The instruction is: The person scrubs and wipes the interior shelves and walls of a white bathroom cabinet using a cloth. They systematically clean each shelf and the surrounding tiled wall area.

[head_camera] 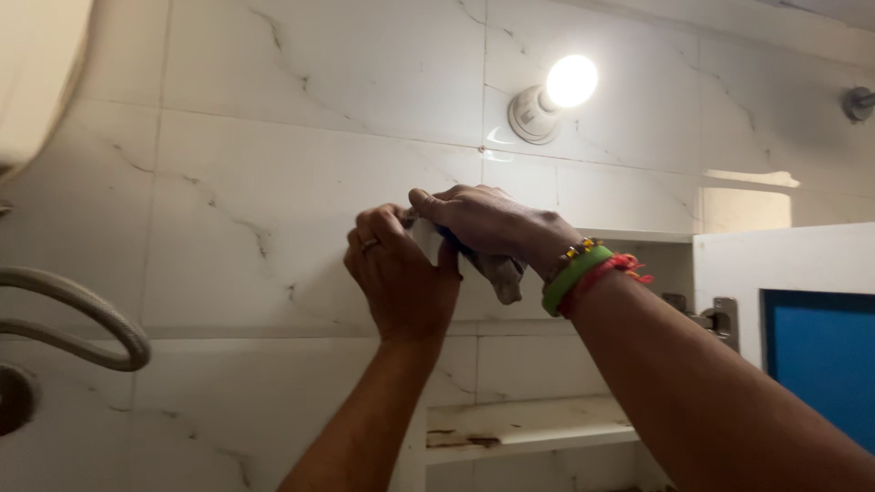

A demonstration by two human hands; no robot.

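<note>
Right hand [492,223] and left hand [401,273] both clamp a grey cloth [499,273] against the tiled wall [237,182], mid-scene, below-left of the lit bulb [570,82], shelf [529,424] lower right.

Both hands, left hand [401,273] and right hand [488,223], grip a cloth [501,273].

No packages, labels, signs or screens anywhere in view.
</note>
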